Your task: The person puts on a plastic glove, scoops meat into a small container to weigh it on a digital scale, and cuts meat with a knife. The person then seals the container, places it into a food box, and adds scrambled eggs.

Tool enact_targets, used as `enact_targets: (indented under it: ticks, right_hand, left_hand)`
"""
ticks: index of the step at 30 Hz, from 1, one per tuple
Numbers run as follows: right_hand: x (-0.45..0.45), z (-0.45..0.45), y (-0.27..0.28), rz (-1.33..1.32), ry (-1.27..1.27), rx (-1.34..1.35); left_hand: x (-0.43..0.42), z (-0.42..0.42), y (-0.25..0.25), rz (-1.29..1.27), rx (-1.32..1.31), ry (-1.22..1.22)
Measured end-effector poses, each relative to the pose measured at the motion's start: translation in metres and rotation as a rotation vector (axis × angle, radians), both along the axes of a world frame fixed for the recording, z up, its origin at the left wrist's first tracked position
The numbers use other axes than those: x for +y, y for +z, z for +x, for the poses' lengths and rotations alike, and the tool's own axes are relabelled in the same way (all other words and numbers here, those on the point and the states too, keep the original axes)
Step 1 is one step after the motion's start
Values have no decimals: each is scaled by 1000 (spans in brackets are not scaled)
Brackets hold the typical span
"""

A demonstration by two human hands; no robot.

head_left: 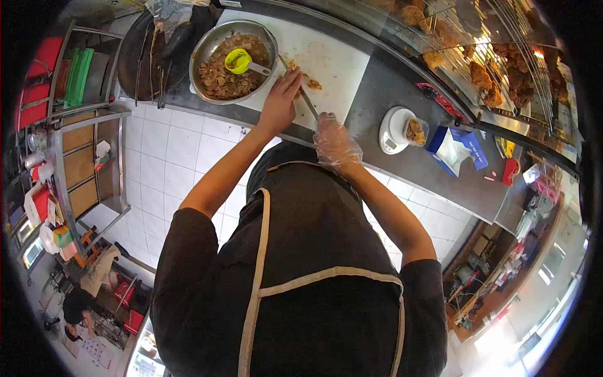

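Observation:
My right hand (pixel 336 141), in a clear plastic glove, is closed around the handle of a knife (pixel 307 100). The blade slants up and left across a white cutting board (pixel 345 69). My left hand (pixel 279 103), with no glove, has its fingers stretched forward at the blade; whether they touch it is hard to tell. Small browned food pieces (pixel 314 84) lie on the board beside the blade. Left of my left hand is a metal bowl (pixel 271 44) of chopped brown meat (pixel 220 81), with a yellow-green measuring cup (pixel 237 61) resting in it.
To the right on the dark counter (pixel 377 169) stand a white scale (pixel 391 135) bearing a clear container (pixel 416 131) of food and a blue-white box (pixel 455 151). A glass case of fried pieces (pixel 483 81) borders the counter. A metal rack (pixel 94 163) stands left; a person (pixel 81 311) is farther off.

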State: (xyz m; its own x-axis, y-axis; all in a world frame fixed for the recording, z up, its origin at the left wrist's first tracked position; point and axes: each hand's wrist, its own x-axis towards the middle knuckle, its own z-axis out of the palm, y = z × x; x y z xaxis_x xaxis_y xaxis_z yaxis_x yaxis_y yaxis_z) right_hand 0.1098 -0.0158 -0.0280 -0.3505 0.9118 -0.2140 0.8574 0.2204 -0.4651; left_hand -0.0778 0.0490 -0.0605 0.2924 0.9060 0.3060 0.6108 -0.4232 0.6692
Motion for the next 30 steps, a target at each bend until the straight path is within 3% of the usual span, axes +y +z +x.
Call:
enact_targets:
  ticks: [2,4,8,10,13,14,16,20,22,25,27,29,30]
  right_hand:
    - [-1,-1,-2,21,14,-17]
    - [12,-11,41,-356,-157,-24]
    - [4,-4,16,-178,-68,-37]
    - [8,-8,27,-146,6,-72]
    - [14,-19,43,-311,-103,-123]
    - [13,-17,21,-310,-102,-118]
    - [3,-12,-34,-111,57,-211]
    - [14,-6,-7,164,198,-90]
    - [22,-1,22,-276,-40,-77]
    - [4,20,32,-79,-63,15]
    - [-1,27,-4,-84,-61,-10]
    - [0,26,-3,-85,-60,-34]
    - [6,16,24,-196,-158,-85]
  left_hand:
    - [1,-3,-4,32,57,-8]
    - [3,-4,-1,40,0,31]
    - [0,-1,1,37,-20,59]
    - [-3,-4,-4,-11,91,78]
    - [-3,-7,-11,-24,140,56]
    - [0,-10,-12,-23,146,56]
    - [-1,-15,-8,-11,212,-5]
    - [12,-11,-6,-40,151,-7]
    - [15,0,7,-81,139,-23]
    - [18,20,34,16,99,-6]
    - [24,27,27,-11,76,-32]
    - [29,29,7,-1,153,-95]
    - [29,29,3,-3,154,-102]
